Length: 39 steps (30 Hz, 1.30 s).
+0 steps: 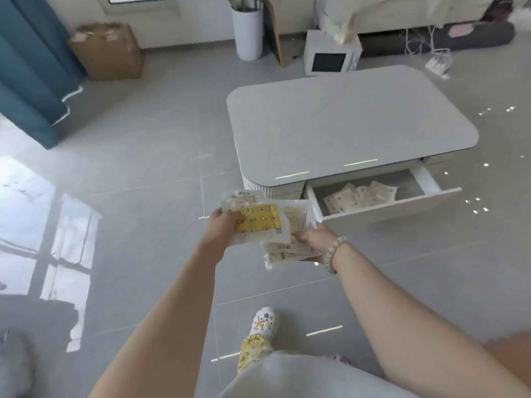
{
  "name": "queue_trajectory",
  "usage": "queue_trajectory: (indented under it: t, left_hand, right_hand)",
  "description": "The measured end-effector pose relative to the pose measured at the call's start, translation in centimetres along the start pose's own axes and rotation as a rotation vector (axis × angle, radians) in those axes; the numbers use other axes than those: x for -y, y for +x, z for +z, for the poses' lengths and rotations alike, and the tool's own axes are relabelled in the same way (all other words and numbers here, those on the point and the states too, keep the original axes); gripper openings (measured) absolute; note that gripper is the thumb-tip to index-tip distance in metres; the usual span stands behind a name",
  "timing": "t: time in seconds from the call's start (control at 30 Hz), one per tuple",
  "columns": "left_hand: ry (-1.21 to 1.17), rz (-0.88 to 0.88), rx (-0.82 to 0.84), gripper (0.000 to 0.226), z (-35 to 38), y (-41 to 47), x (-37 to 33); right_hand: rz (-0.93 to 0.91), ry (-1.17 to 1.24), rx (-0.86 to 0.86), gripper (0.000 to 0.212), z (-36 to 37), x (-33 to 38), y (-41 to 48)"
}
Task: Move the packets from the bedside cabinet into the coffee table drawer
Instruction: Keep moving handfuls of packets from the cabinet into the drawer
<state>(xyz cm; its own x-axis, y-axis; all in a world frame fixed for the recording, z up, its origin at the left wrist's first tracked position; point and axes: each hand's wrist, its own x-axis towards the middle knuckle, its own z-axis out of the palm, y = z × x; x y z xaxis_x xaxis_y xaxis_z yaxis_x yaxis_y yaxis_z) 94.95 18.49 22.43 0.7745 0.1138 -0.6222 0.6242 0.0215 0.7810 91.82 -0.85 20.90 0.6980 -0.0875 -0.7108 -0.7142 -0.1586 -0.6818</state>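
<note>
Underfoot, a glossy grey tiled floor (pixel 138 173) mirrors a bright window at nine o'clock, and one foot in a white decorated shoe (pixel 263 321) stands at six o'clock below a yellow patterned trouser leg. Both bare forearms reach forward from the bottom edge and meet near the centre. The left hand (pixel 221 226) has its grip closed on a packet with a yellow patterned face (pixel 257 221), fingers curled over its near-left corner. The right hand (pixel 314 239), a pale bead bracelet (pixel 334 251) at its wrist, has its grip closed around a small stack of pale packets (pixel 287 245), thumb on top; the two bundles overlap. Beyond, at two o'clock, the white bench (pixel 350 122) has a rounded top, and its drawer (pixel 382 209) stands pulled out with more pale packets (pixel 360 196) lying inside. Farther off, at eleven o'clock, sit a cardboard box (pixel 107 50) and a teal curtain (pixel 31 64); at twelve o'clock, a tall white planter (pixel 247 34) and a small white microwave (pixel 330 57) on the floor.
</note>
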Motion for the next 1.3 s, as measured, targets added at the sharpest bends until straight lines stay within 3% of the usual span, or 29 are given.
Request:
queue_trajectory:
  t: [0.27, 0.4, 0.67, 0.83, 0.93, 1.1, 1.3]
  left_hand:
    - [0.112, -0.011, 0.137, 0.02, 3.7, 6.0, -4.4]
    - [0.13, -0.008, 0.184, 0.021, 6.5, 9.4, -6.8]
    - [0.258, -0.011, 0.38, 0.016, 16.7, 11.3, -10.3]
    - [0.293, -0.026, 0.469, 0.019, 23.0, 10.9, -10.8]
    - [0.282, -0.058, 0.445, 0.028, 25.3, 11.4, -10.5]
    - [0.267, -0.054, 0.36, 0.028, 29.5, 13.2, -11.7]
    - [0.303, -0.068, 0.282, 0.032, 38.8, 14.9, -14.0]
  right_hand:
    - [0.101, 0.08, -0.114, 0.043, -3.2, 3.0, 3.9]
    - [0.1, 0.158, -0.211, 0.022, -5.1, 5.8, 5.6]
    - [0.197, 0.511, -0.378, 0.015, -12.4, 5.1, 5.2]
    - [0.252, 0.558, -0.515, 0.015, -17.3, 3.0, 5.0]
    - [0.251, 0.548, -0.506, 0.017, -19.4, 3.2, 6.4]
    - [0.167, 0.362, -0.486, 0.045, -23.8, 4.8, 10.8]
    - [0.127, 0.381, -0.397, 0.041, -33.1, 6.6, 15.8]
